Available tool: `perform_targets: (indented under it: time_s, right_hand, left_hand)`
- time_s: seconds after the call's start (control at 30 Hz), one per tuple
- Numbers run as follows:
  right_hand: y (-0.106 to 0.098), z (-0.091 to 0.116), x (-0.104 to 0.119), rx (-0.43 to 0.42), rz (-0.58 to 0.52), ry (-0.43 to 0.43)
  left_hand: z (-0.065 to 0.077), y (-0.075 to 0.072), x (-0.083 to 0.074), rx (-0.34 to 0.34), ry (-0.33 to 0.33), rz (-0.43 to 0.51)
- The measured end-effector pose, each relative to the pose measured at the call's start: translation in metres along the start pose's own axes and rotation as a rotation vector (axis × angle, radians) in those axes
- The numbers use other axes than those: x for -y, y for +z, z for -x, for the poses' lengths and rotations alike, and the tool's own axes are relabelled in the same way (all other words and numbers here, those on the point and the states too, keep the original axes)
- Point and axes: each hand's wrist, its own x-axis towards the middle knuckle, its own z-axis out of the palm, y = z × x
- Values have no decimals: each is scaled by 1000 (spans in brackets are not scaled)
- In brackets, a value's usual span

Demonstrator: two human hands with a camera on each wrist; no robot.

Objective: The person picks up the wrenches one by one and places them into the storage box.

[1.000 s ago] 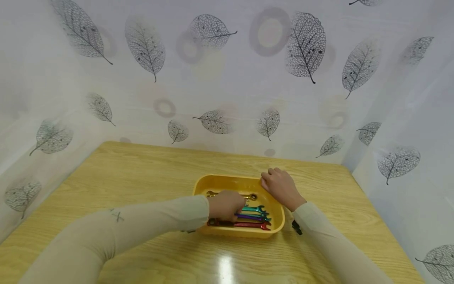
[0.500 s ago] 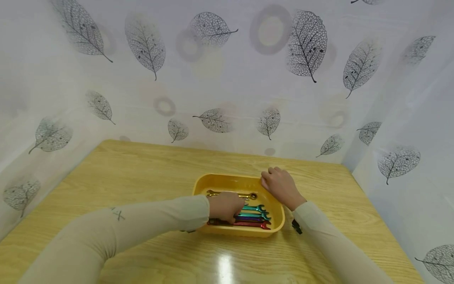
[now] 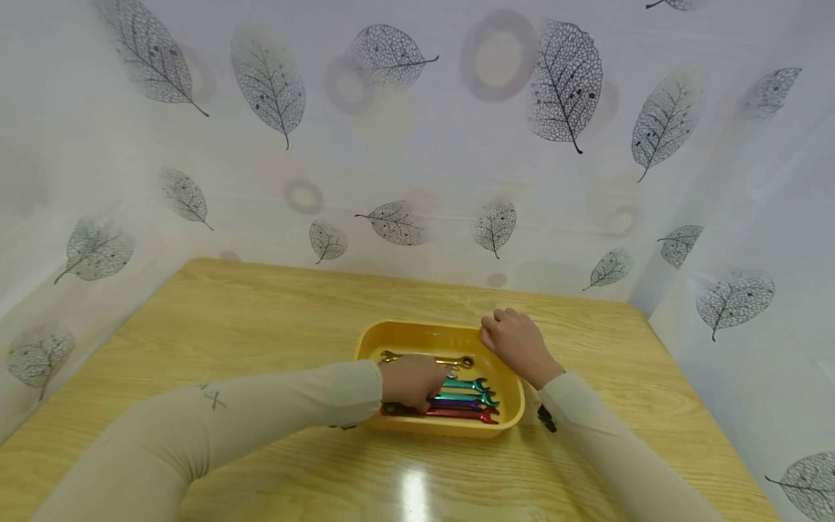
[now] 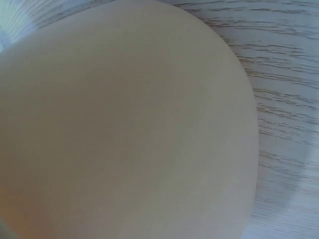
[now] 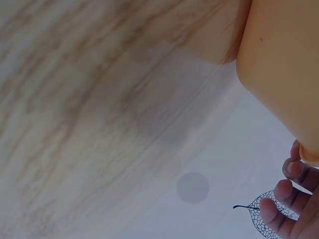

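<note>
In the head view, a yellow plastic bin (image 3: 417,332) holds several coloured wrenches lying side by side. My left hand (image 3: 411,382) reaches down over their left ends; its fingertips are hidden, so whether it pinches a wrench cannot be told. Beyond it lies a gold wrench (image 3: 464,362). To its right show a silver wrench end (image 3: 451,372), two teal wrenches (image 3: 479,384), a purple wrench (image 3: 468,405) and a red wrench (image 3: 484,415). My right hand (image 3: 520,349) grips the bin's far right rim, its fingers (image 5: 295,170) curled at the edge in the right wrist view.
The bin stands on a wood-grain table (image 3: 261,319). A leaf-patterned covering (image 3: 417,159) rises behind the table and along both sides. A blurred beige shape (image 4: 139,124) fills most of the left wrist view.
The purple wrench has shifted toward the near side, beside the red one, leaving the nearer teal wrench more exposed. My left hand has moved slightly; my right hand stays on the rim.
</note>
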Motion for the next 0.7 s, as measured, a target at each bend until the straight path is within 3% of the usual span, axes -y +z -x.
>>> perform_targets:
  time_s: [0.23,0.33,0.7]
  right_hand:
    - [0,0,0,0,-8,9]
    - [0,0,0,2,-12,13]
    - [-2,0,1,34,-20,28]
  left_hand:
    - [1,-1,1,5,-1,15]
    - [-2,3,5,-16,32,15]
    - [0,5,4,-28,25,-60]
